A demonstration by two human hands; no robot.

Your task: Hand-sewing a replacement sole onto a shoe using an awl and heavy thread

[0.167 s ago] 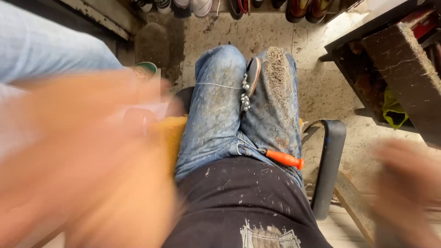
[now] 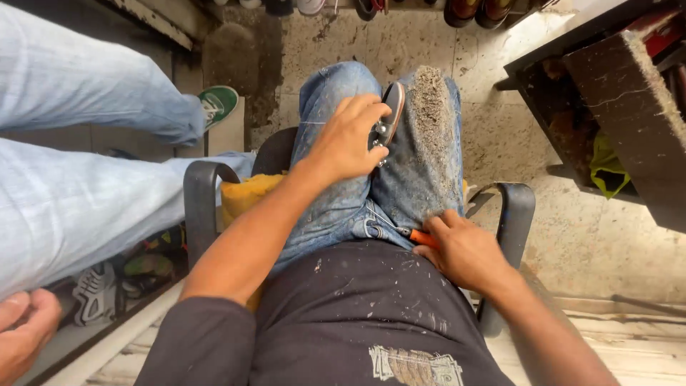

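Note:
I sit in a chair with my knees together in dusty blue jeans [image 2: 336, 200]. A dark shoe [image 2: 392, 107] with a pale sole edge is wedged upright between my thighs. My left hand [image 2: 348, 143] reaches forward and its fingers curl over the side of that shoe. My right hand [image 2: 466, 251] rests at my right hip, with fingers closed around an orange-handled tool [image 2: 421, 238] lying in the crease of my lap; the tool's working end is hidden. My right thigh has a rough, grit-covered patch [image 2: 432, 121].
The chair's dark armrests [image 2: 200, 207] [image 2: 516, 207] flank my legs, over a yellow cushion [image 2: 243, 193]. Another person in light blue jeans [image 2: 78, 193] and a green sneaker [image 2: 218, 104] sits at the left, with a hand [image 2: 25, 332] at the lower left. A dark workbench [image 2: 622, 93] stands at the right; shoes line the far wall.
Both hands were blurred and near the frame edges; now the left has come onto the shoe and the right onto the orange tool.

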